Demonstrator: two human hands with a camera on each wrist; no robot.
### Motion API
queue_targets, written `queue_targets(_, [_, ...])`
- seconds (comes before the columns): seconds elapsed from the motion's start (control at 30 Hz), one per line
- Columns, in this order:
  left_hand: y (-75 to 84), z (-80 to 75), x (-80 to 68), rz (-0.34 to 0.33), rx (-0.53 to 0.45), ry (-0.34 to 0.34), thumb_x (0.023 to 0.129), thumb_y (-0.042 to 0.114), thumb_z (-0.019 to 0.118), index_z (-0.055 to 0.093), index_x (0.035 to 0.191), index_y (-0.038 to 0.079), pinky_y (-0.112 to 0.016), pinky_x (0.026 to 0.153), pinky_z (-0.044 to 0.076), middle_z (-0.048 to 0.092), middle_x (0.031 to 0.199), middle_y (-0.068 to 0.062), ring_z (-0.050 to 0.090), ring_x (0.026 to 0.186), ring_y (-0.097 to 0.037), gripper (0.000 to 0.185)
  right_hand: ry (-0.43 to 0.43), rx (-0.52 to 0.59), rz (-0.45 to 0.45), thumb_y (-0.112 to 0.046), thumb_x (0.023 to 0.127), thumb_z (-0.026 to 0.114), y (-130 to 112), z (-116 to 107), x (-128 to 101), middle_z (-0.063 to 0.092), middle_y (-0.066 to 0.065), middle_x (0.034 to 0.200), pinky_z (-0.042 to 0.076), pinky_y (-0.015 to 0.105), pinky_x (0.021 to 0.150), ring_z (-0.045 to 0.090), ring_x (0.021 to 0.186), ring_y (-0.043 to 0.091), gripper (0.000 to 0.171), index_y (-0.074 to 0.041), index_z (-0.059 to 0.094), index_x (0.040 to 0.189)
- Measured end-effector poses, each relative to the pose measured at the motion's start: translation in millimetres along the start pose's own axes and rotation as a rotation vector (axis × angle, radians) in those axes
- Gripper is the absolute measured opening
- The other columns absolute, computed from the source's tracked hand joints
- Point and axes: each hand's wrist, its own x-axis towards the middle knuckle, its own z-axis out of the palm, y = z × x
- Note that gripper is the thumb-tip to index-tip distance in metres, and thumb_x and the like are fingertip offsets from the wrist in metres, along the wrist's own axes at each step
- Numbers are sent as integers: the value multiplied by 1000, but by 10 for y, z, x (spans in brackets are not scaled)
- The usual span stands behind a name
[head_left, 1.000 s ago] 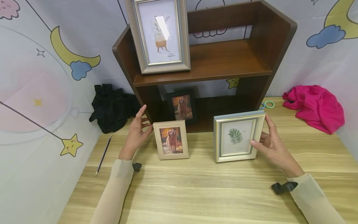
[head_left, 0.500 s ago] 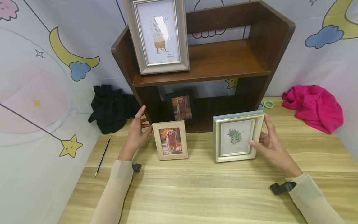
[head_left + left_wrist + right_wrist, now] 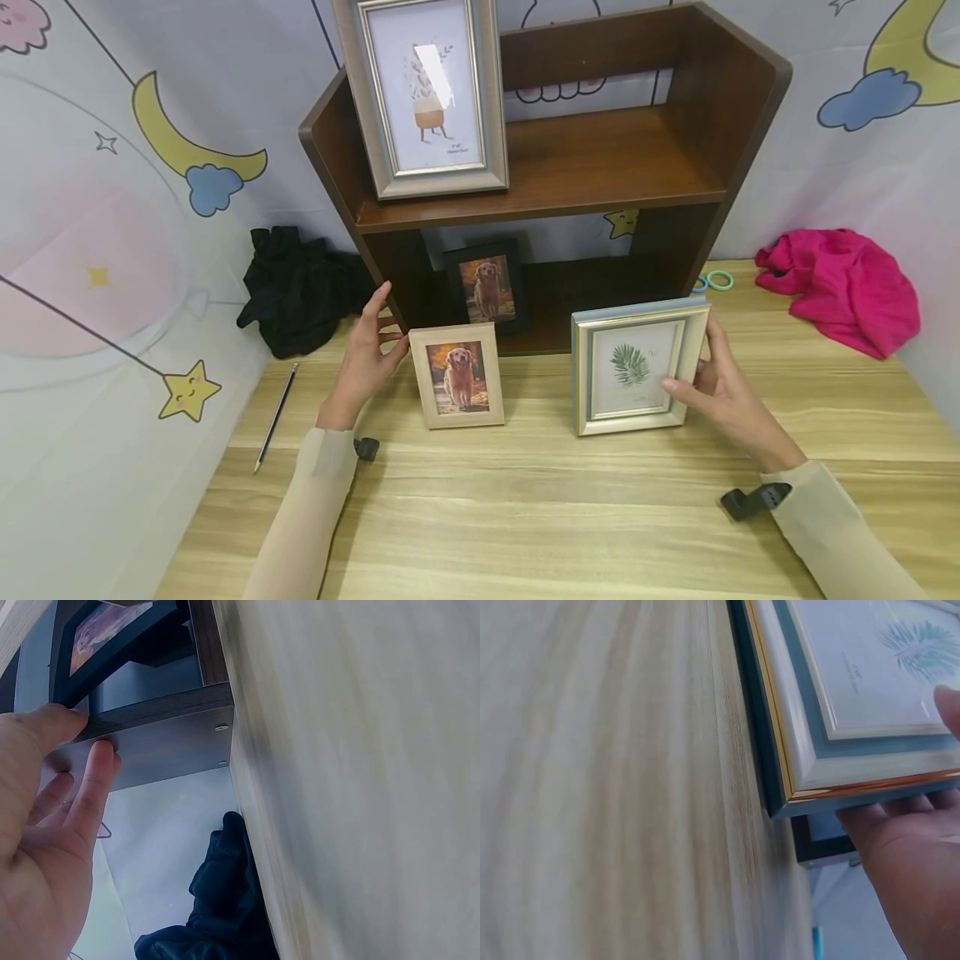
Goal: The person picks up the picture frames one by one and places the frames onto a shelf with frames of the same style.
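Note:
My right hand [image 3: 738,400] holds a silver-and-blue picture frame [image 3: 633,417] with a green leaf print by its right side. The thumb lies on its front; the other fingers go behind it. This frame stands upright on the table before the shelf. My left hand [image 3: 363,367] pinches the front edge of the brown wooden shelf's [image 3: 615,158] left side panel, thumb at the edge and fingers on the outer face, as the left wrist view shows. Close beside it stands a light wooden picture frame [image 3: 459,421] with a dog photo. A black picture frame [image 3: 487,287] stands on the lower shelf level.
A large beige picture frame [image 3: 442,182] stands on the upper level, left. Black cloth [image 3: 300,287] and a pencil [image 3: 276,417] lie left of the shelf. Pink cloth [image 3: 843,287] and a green ring [image 3: 720,280] lie to its right on the wooden table [image 3: 525,517].
The right thumb has shifted slightly left on the front of the leaf-print picture frame, which has barely moved. The left hand and the other frames stay where they were.

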Motion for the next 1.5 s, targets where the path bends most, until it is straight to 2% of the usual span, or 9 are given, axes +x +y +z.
queue_targets(0.1, [0, 0, -2, 2, -1, -1, 90, -19, 73, 22, 166, 12, -55, 90, 68, 36, 165, -30, 73, 115, -48, 96, -19, 2, 11, 18, 100, 57, 9, 1, 22, 66, 0, 143, 70, 40, 88, 76, 121, 15, 106, -34, 1, 173])
queue_targets(0.27, [-7, 4, 0, 8, 0, -4, 90, -18, 73, 22, 166, 12, -54, 90, 68, 36, 165, -31, 73, 115, -50, 96, -33, 2, -11, 18, 101, 55, 18, 1, 49, 65, -7, 146, 68, 29, 94, 72, 126, 8, 101, -28, 4, 174])
queue_targets(0.37, [-10, 5, 4, 11, 0, -3, 90, -19, 73, 22, 166, 12, -54, 89, 68, 37, 165, -31, 73, 115, -51, 96, -25, -21, -1, 16, 101, 56, 9, -4, 63, 65, -9, 146, 67, 27, 95, 71, 126, 6, 97, -26, 7, 174])
queue_targets(0.63, [2, -5, 2, 10, -3, -4, 90, -19, 72, 22, 166, 12, -54, 90, 68, 35, 167, -31, 72, 116, -49, 96, -19, -118, 80, 6, 104, 60, -52, 6, 98, 70, -15, 136, 62, 19, 96, 71, 121, 1, 69, -19, 35, 164])
queue_targets(1.03, [-4, -7, 4, 14, 0, -7, 90, -19, 72, 21, 166, 12, -55, 90, 68, 34, 168, -30, 73, 115, -50, 97, -91, 18, 112, 8, 106, 53, -47, -21, 143, 75, -14, 133, 64, 21, 95, 74, 118, 5, 51, -21, 53, 148])
queue_targets(1.5, [3, -4, 11, 9, 0, -3, 90, -19, 72, 22, 165, 12, -54, 90, 68, 35, 166, -30, 73, 115, -50, 96, -98, 94, 114, 12, 104, 53, -47, -20, 149, 73, -12, 141, 61, 20, 102, 72, 125, 5, 58, -18, 52, 154])
